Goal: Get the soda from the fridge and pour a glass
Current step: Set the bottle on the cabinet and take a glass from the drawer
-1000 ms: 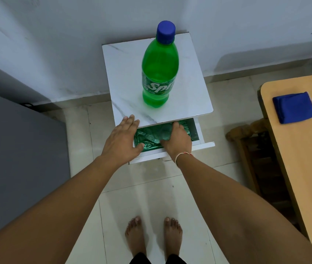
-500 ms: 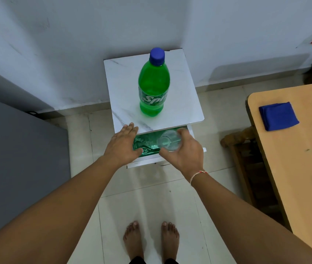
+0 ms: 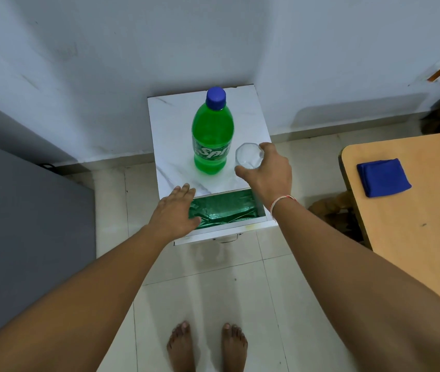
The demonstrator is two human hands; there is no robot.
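Cabinet top (image 3: 170, 130): capped soda bottle (image 3: 212, 135), empty glass (image 3: 249, 156).

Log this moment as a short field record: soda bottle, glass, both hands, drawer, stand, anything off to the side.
bottle: green plastic soda bottle, blue cap on, upright on the stand
glass: clear empty drinking glass, beside the bottle, over the stand top
right hand: right hand gripping the glass from the side
left hand: left hand flat, open, on the drawer's left front corner
drawer: white drawer pulled open, green foil lining inside
stand: white marble-look stand in the wall corner
side: folded blue cloth on wooden table
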